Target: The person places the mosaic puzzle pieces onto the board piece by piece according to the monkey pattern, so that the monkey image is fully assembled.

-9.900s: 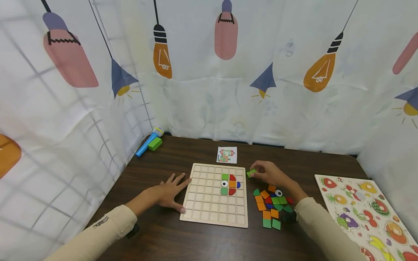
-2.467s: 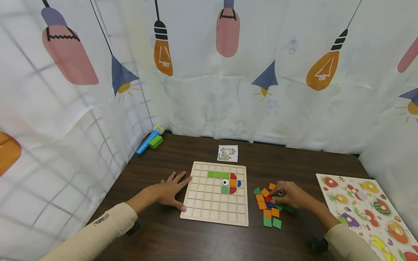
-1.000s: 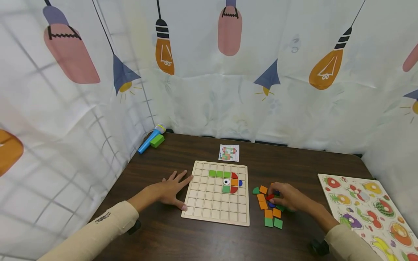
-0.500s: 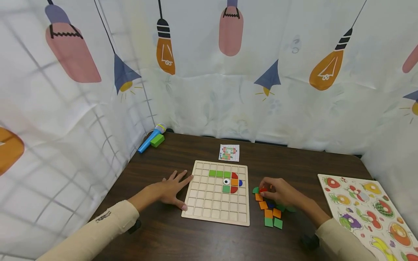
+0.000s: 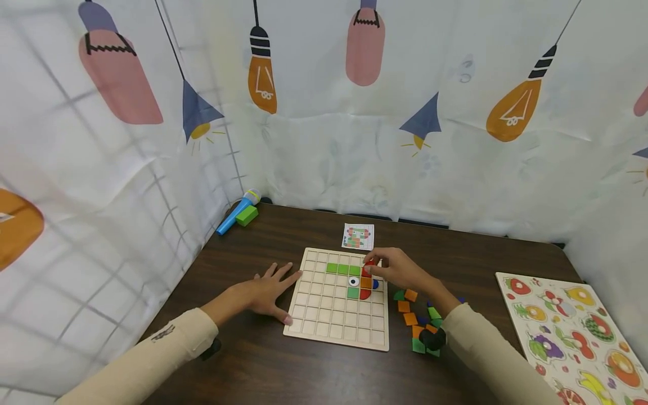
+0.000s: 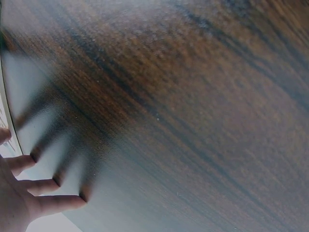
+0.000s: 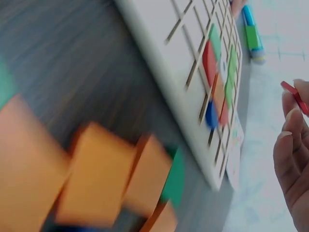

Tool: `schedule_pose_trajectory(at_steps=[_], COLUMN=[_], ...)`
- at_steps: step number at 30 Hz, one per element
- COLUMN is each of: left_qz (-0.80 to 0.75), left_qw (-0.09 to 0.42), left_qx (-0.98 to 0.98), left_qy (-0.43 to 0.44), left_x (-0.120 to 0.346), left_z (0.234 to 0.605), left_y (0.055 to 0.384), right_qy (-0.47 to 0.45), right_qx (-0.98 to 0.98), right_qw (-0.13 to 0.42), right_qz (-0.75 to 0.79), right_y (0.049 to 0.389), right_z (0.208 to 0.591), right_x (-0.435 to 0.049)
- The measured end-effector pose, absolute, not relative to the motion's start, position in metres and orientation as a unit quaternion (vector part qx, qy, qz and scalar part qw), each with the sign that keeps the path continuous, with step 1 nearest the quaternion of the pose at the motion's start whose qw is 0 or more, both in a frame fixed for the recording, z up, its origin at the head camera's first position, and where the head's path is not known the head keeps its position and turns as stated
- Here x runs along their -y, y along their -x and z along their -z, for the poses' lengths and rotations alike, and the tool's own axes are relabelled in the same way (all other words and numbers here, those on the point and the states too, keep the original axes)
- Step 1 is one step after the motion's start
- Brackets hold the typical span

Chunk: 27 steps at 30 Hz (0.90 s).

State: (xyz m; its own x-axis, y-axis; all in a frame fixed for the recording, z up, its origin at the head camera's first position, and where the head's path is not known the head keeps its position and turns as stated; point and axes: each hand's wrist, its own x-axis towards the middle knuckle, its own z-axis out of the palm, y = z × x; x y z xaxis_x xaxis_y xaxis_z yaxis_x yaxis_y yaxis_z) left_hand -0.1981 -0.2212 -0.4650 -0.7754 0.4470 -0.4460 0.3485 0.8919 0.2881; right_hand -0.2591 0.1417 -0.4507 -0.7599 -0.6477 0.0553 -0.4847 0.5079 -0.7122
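My left hand [image 5: 265, 293] lies with fingers spread at the left edge of the wooden grid board [image 5: 324, 315], thumb and fingertips right at its rim. In the left wrist view its fingers [image 6: 55, 203] are stretched over the dark tabletop. My right hand [image 5: 397, 269] pinches a small red piece [image 7: 292, 92] between thumb and finger, above the board's upper right part. On the board sit three light green squares [image 5: 343, 269] in a row, an eye tile [image 5: 354, 282], an orange square [image 5: 365, 283], a darker green square [image 5: 352, 292], red rounded pieces and a blue one [image 5: 375, 284].
Loose orange squares [image 5: 404, 306] and green and blue pieces lie right of the board, partly under my right forearm. Behind the board lies a pattern card [image 5: 358, 236]. A fruit puzzle [image 5: 567, 315] is at the right, a toy microphone [image 5: 235, 215] and green block [image 5: 247, 215] back left.
The light green row has grown from one square to three. My right hand has taken a red piece from the pile and moved up and left over the board. My left hand stays put.
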Motion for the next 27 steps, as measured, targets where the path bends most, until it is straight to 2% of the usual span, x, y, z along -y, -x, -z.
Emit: schedule_pose_trajectory(at_steps=[7, 14, 27], left_qz=[-0.097, -0.088, -0.082], left_qw=[0.26, 0.261, 0.263], left_qx=[-0.937, -0.939, -0.939], left_qy=[-0.214, -0.208, -0.205], left_x=[0.221, 0.222, 0.221], left_z=[0.467, 0.469, 0.467], left_y=[0.199, 0.2, 0.2], right_qy=[0.339, 0.31, 0.274], right_qx=[-0.854, -0.863, -0.892], right_qw=[0.126, 0.142, 0.117], right_qz=[0.374, 0.373, 0.339], right_y=[0.272, 0.277, 0.279], right_z=[0.457, 0.467, 0.481], right_x=[-0.104, -0.068, -0.028])
